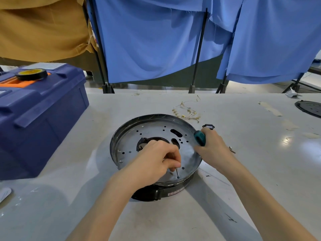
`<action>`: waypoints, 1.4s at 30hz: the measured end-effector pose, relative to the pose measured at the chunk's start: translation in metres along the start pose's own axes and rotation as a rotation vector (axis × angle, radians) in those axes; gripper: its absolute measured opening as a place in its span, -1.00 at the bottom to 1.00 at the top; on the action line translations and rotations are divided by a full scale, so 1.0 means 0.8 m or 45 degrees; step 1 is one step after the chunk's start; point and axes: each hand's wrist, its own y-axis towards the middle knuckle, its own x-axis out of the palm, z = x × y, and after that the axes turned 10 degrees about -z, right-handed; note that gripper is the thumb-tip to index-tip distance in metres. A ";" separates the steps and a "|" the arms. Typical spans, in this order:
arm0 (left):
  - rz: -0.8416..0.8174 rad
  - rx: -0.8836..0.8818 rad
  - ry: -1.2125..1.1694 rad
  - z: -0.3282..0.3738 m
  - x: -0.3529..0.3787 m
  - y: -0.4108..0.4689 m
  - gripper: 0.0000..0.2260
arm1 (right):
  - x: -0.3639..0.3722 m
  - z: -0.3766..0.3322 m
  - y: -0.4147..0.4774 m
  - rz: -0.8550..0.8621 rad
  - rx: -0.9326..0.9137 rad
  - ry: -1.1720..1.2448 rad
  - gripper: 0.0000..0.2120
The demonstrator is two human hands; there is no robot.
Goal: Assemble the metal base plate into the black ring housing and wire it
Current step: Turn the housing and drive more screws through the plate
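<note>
While left hand (156,159) pinches a thin metal shaft (177,172) on the metal base plate (152,131), right hand (213,148) grips a teal handle (200,137); sticker (175,193) on black ring housing (149,193) unreadable

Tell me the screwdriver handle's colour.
Teal screwdriver handle, gripped by the right hand; head view.

A single head-worn wide-angle view looks forward and down, close over the table (243,119).

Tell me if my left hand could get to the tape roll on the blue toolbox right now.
Probably, once freed: the left hand pinches a thin metal shaft on the metal base plate. The tape roll lies uncovered atop the toolbox, with only bare table between.
</note>
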 end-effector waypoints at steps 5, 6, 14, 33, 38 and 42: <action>0.023 -0.004 0.050 -0.004 0.004 0.001 -0.87 | 0.000 -0.001 -0.001 0.008 -0.004 0.002 -0.79; 0.025 0.001 0.061 -0.004 0.004 0.001 -0.88 | 0.001 -0.001 -0.001 0.006 -0.004 0.006 -0.79; -0.051 0.030 0.264 0.009 0.000 -0.001 -0.88 | 0.001 -0.002 -0.004 -0.003 0.004 0.008 -0.77; -0.165 -0.070 0.108 -0.004 -0.005 0.000 -0.73 | -0.033 -0.023 -0.015 0.691 -0.358 0.510 -0.80; -0.148 -0.132 0.121 -0.003 -0.004 0.002 -0.75 | -0.046 -0.060 -0.034 0.456 -0.561 1.222 -0.67; -0.149 -0.187 0.034 -0.001 -0.004 0.002 -0.74 | -0.032 -0.055 -0.038 0.160 -0.412 1.133 -0.58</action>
